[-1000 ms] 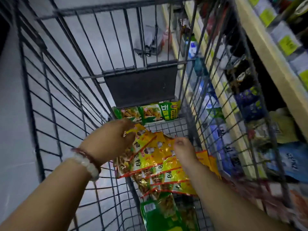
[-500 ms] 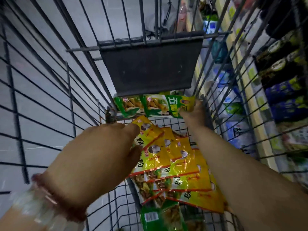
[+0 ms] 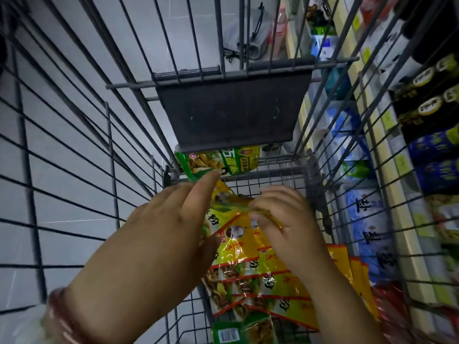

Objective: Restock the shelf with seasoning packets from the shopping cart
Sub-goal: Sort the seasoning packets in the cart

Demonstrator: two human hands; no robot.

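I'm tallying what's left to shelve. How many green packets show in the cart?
3 visible. One green packet stands at the cart's far end under the dark flap, one lies at the near bottom under the yellow packets, and one is pinched in the right hand. More may be hidden.

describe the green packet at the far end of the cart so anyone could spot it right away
Look inside the wire shopping cart to its far end, just under the dark flap. The green seasoning packet lies there, beyond the left hand. Unlike the fanned yellow packets nearer the person, it is green with large yellow characters.
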